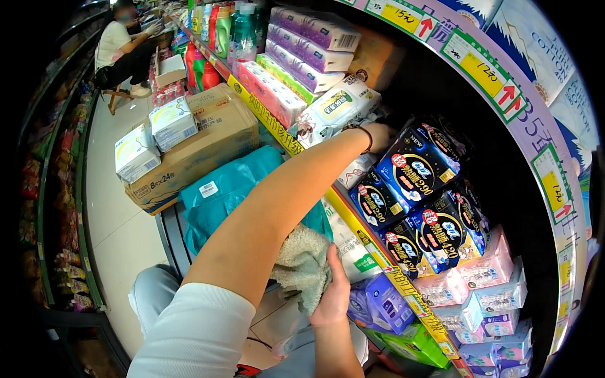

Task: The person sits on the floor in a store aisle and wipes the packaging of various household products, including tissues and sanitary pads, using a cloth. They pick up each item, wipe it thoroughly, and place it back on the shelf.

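Observation:
My left arm stretches across the view into the shelf. The left hand, with a dark band at its wrist, is beside the dark blue sanitary pad packs and just behind a white pack of wipes. Its fingers are hidden in the shadow and behind the packs, so I cannot tell what they hold. Lower down, my right hand grips a damp-looking grey-green rag, which hangs bunched up beneath my left forearm.
Purple tissue packs are stacked farther along the shelf; pink and pale blue packs stand nearer. Left of the shelf are a cardboard box with white packs on it and a teal bag. A person sits in the aisle.

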The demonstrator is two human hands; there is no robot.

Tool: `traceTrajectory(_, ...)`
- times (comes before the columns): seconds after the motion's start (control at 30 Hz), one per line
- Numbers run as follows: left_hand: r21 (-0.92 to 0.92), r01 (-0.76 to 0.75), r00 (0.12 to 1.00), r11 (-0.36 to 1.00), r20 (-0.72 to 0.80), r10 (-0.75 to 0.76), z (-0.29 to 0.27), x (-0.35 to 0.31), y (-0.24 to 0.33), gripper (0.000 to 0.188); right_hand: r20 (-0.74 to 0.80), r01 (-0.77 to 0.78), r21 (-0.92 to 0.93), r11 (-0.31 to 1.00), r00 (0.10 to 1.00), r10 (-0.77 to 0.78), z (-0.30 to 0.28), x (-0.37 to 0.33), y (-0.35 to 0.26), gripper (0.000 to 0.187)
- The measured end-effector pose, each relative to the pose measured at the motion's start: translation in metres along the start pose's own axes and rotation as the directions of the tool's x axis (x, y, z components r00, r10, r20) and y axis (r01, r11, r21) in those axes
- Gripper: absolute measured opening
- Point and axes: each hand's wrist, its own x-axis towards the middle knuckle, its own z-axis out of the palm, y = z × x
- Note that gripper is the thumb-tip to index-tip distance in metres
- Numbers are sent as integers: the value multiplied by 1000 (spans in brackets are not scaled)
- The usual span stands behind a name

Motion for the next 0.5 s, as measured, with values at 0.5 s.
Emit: traceTrajectory(0.5, -473, 80, 965, 878, -185, -188, -28, -31, 21, 36, 123, -74, 34, 997, 990, 69, 3, 3, 3, 49)
